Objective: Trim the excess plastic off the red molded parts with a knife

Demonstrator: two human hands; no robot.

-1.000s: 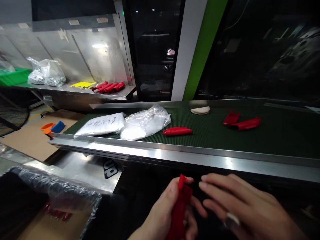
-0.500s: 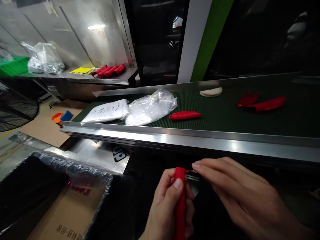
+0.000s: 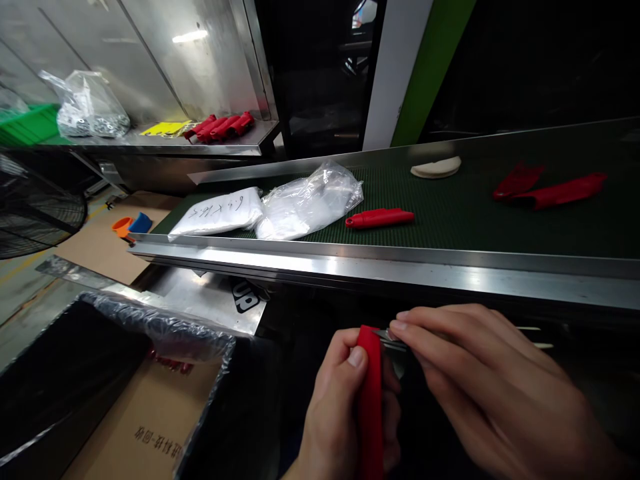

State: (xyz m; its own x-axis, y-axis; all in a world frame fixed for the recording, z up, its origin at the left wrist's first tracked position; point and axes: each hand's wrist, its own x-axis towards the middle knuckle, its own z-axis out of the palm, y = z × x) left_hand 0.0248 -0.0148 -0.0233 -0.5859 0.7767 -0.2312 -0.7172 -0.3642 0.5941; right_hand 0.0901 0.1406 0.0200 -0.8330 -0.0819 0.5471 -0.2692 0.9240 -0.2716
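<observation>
My left hand (image 3: 340, 413) grips a long red plastic handle (image 3: 371, 407) upright, thumb pressed near its top. My right hand (image 3: 480, 380) holds a small metal blade-like tool (image 3: 393, 337) with its fingertips against the top edge of the red handle. Both hands are below the steel front rail (image 3: 400, 270) of a green conveyor belt (image 3: 450, 220). On the belt lie another red handle (image 3: 380, 218) and two more red pieces (image 3: 550, 187) to the right.
Two plastic bags (image 3: 280, 210) and a beige offcut (image 3: 436, 167) lie on the belt. A bag-lined cardboard box (image 3: 125, 400) stands at lower left. A steel shelf (image 3: 165, 143) at the back holds several red handles (image 3: 220, 127), a yellow sheet and a bag of parts (image 3: 87, 110).
The red handle turned upright in my left hand, and my right hand brought the metal tool against its top. The view tilted down a little.
</observation>
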